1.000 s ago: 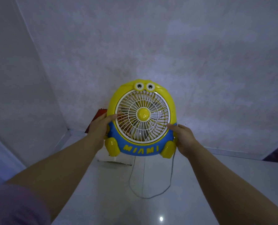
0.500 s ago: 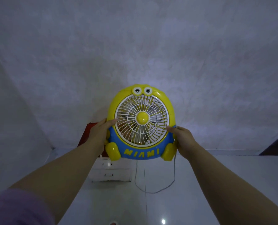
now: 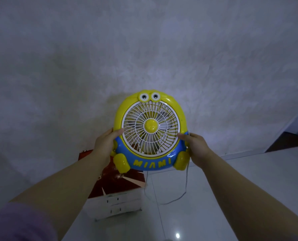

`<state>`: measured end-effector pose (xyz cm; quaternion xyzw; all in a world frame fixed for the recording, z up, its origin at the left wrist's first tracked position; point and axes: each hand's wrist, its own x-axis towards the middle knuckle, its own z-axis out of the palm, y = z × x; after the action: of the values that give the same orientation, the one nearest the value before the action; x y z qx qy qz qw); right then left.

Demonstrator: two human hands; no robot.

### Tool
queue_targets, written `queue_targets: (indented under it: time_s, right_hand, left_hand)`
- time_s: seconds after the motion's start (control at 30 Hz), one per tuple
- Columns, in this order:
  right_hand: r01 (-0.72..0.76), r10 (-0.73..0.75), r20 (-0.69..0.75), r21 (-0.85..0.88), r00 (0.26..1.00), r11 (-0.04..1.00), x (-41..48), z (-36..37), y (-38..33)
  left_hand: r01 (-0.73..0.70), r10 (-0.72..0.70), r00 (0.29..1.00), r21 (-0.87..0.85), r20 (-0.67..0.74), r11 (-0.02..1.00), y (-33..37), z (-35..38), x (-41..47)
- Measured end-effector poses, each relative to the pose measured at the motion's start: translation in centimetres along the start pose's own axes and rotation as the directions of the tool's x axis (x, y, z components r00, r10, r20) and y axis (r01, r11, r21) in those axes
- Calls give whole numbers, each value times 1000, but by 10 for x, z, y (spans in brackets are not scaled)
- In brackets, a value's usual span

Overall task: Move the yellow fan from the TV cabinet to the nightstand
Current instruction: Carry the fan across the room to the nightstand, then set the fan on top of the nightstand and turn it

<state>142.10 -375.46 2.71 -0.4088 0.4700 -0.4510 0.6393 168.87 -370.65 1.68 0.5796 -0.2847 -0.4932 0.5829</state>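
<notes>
The yellow fan (image 3: 150,131) has a white grille, two cartoon eyes on top and a blue base marked MIAMI. I hold it upright in the air in front of me, facing me. My left hand (image 3: 103,148) grips its left side and my right hand (image 3: 196,147) grips its right side. Its thin grey cord (image 3: 183,195) hangs from the right side and loops above the floor. Below and left of the fan stands a small white nightstand (image 3: 120,204) with two drawers and a dark red patterned top.
A pale textured wall (image 3: 144,49) fills the background, close behind the fan. The floor (image 3: 214,197) is glossy white tile. At the far right a dark opening (image 3: 290,141) shows beside a wall edge.
The view has swung right and downward. The nightstand has come further into view under the fan, and the fan sits slightly higher and more to the right of it.
</notes>
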Motion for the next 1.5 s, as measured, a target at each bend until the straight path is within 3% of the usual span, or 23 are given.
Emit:
queue_targets:
  time_s: [0.4, 0.9, 1.23, 1.5]
  right_hand:
    - [-38, 38, -41, 1, 998, 999, 109, -20, -13]
    - [-87, 123, 213, -169, 969, 982, 277, -44, -29]
    - [-163, 252, 335, -273, 908, 948, 341, -40, 5]
    - [-104, 302, 435, -423, 849, 900, 365, -21, 41]
  left_hand:
    - [25, -25, 1000, 28, -4, 999, 5, 46, 96]
    - [25, -23, 998, 31, -64, 999, -5, 85, 187]
    - [71, -69, 980, 6, -186, 997, -34, 78, 207]
    - [123, -103, 964, 68, -244, 990, -53, 52, 201]
